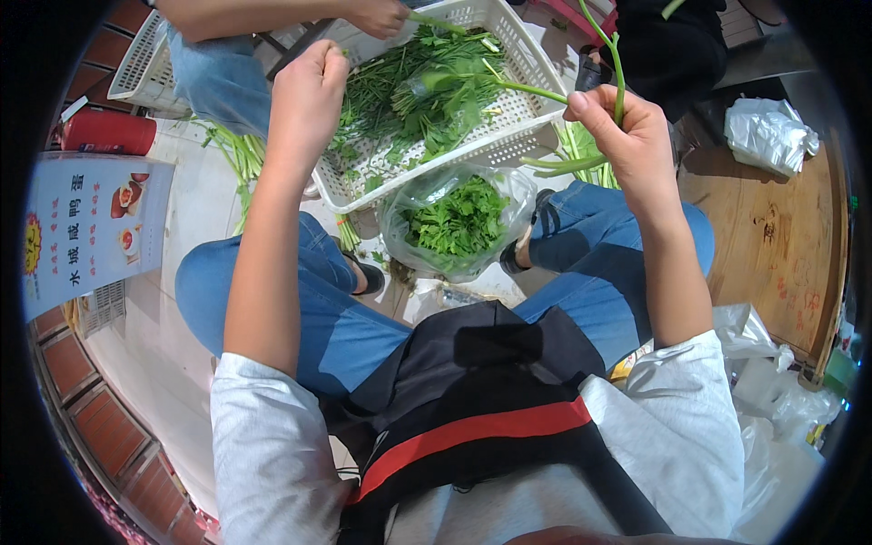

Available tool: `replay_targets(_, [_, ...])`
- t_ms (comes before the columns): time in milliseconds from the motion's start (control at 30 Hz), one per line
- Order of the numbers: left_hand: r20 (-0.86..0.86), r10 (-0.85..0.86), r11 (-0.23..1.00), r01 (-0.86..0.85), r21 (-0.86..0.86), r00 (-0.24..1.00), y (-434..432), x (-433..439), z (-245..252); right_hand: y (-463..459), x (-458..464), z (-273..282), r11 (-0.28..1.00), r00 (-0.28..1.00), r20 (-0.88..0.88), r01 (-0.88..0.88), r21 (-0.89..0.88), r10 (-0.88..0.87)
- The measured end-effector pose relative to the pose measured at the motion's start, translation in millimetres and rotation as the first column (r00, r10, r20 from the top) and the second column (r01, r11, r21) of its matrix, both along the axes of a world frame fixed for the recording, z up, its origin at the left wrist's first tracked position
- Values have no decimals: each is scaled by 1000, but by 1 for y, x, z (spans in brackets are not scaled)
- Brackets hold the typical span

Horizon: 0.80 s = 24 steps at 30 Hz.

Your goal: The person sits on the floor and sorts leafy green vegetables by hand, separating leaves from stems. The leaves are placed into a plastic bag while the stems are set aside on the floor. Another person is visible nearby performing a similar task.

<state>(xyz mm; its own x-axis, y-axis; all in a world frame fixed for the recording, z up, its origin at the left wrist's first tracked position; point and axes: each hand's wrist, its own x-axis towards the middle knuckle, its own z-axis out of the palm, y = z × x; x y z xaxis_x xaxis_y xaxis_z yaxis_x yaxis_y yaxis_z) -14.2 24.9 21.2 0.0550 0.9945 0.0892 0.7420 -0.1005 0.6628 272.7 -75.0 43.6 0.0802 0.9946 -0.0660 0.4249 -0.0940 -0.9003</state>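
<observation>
My right hand (630, 139) grips green celery stalks (618, 71) between thumb and fingers. One leafy stem reaches left from it over the basket, and thicker stalk ends stick out below the fingers. Closed into a fist, my left hand (310, 85) is raised over the basket's left side; whatever may be inside it is hidden. Below both hands stands a white perforated plastic basket (436, 180) with cut greens (422, 88) inside. Between my feet, a clear plastic bag (521, 197) stands open, filled with celery leaves (458, 218).
Another person's hand (381, 17) holds a stalk at the basket's far edge. Celery bunches (238, 146) lie on the floor at left. A red cylinder (109, 131) and a printed sign (99, 231) stand left. At right, plastic bags (766, 136) rest on a wooden board (770, 245).
</observation>
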Motion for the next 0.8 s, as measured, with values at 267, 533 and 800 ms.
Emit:
replay_targets(267, [143, -648, 751, 597, 284, 748, -25, 27, -20, -3, -1, -11, 984, 984, -48, -172, 44, 174])
replay_targets(533, [-11, -682, 715, 669, 204, 732, -30, 26, -17, 1, 12, -1, 990, 992, -31, -123, 75, 126])
replay_targets(800, [27, -504, 825, 472, 310, 863, -36, 35, -23, 4, 11, -13, 978, 989, 43, -147, 150, 142])
